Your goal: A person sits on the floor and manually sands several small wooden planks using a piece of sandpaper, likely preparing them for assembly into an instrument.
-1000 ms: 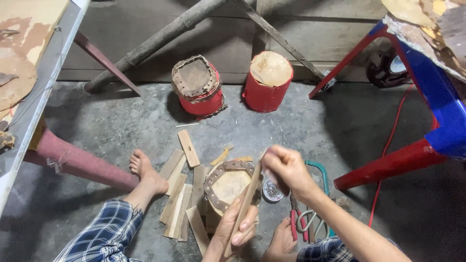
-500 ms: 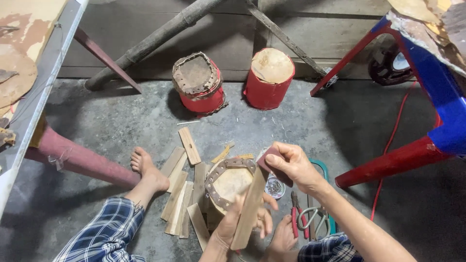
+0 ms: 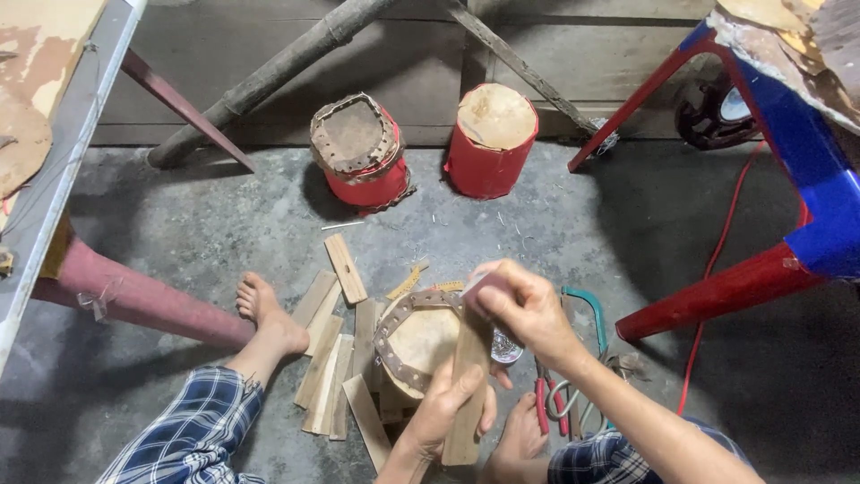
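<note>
Wooden slat point(image 3: 466, 394) upright against small drum point(image 3: 417, 345); left hand point(image 3: 452, 408) grip clasps slat; right hand point(image 3: 524, 305) pinches its top.

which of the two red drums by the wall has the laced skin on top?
The left red drum: brown skin with lacing holes round its rim, edges hanging loose. The right red drum has a plain pale top, no lacing.

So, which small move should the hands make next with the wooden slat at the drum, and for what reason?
Probably press the wooden slat flat against the side of the small drum. The left hand grips the slat upright beside the drum's laced skin, and the right hand pinches its top end, so it looks lined up but not yet clearly seated. Whether it already touches the drum wall cannot be told.
</note>
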